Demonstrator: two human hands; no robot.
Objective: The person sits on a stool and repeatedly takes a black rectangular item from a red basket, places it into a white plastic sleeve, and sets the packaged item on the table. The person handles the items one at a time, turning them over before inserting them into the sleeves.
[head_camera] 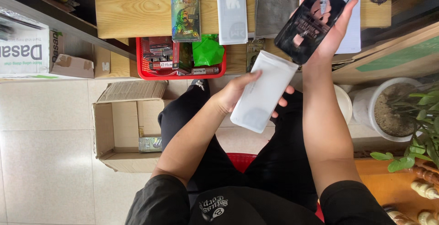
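Note:
My left hand [235, 92] grips a white flat pouch-like package [264, 92] over my lap, its open end toward the table. My right hand [330, 28] is raised above the table edge and holds a black phone case [311, 22] with cut-outs, resting on the palm and fingers. The lower corner of the case touches or nearly meets the top of the white package. I sit with black trousers, knees toward a wooden table [137, 14].
On the table lie a shiny colourful box [185, 10], a white sleeve [232, 12], a grey cloth [273, 10] and a sheet of paper [352, 32]. A red basket [180, 60] with small packs, an open cardboard box [125, 129] at left, a potted plant [398, 110] at right.

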